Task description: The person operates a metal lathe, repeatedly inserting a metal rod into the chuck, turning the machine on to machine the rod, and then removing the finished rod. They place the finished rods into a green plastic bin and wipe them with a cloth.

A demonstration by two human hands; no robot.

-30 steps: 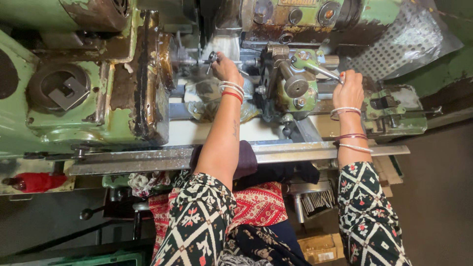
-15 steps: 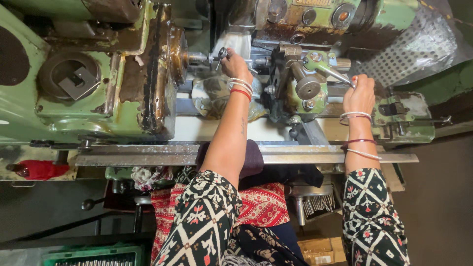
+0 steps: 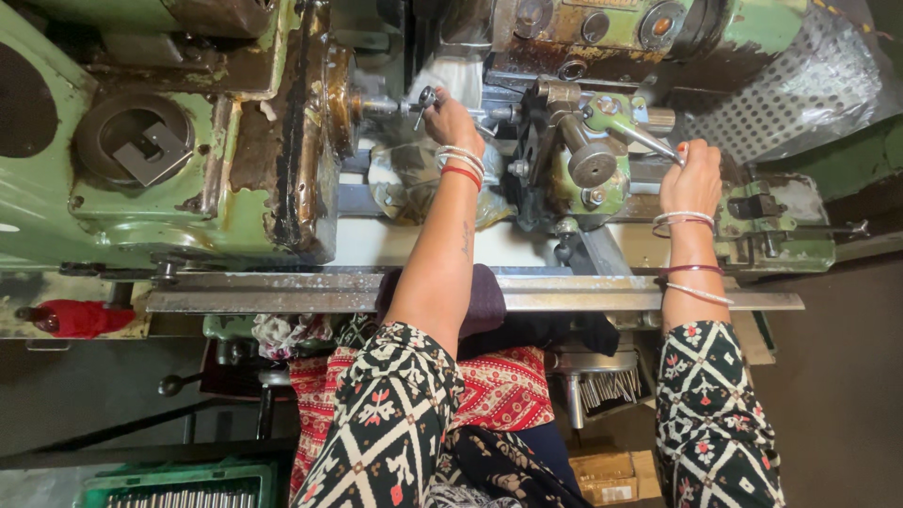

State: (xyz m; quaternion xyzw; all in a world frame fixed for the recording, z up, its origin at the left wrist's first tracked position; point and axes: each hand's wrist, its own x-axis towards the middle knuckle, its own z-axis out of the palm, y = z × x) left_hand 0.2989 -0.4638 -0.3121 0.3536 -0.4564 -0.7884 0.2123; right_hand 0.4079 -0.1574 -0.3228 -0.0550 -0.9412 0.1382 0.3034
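Note:
I look down on a worn green lathe (image 3: 235,188). My left hand (image 3: 450,120) reaches over the bed and pinches a small metal part (image 3: 427,97) just in front of the spindle chuck (image 3: 369,105). My right hand (image 3: 693,179) is closed around the metal lever handle (image 3: 649,139) of the green tool turret (image 3: 588,155). Both wrists carry bangles, and both sleeves have a black, white and red pattern.
A long steel rail (image 3: 282,293) runs along the machine's front edge. A red oil can (image 3: 80,318) lies at the left. Below sit a green crate of metal rods (image 3: 183,489), a cardboard box (image 3: 611,475) and a perforated metal guard (image 3: 800,85) at the upper right.
The view has shifted, so the machine sits lower and further right in frame. My left hand has reached further toward the chuck with the small part. My right hand stays on the lever.

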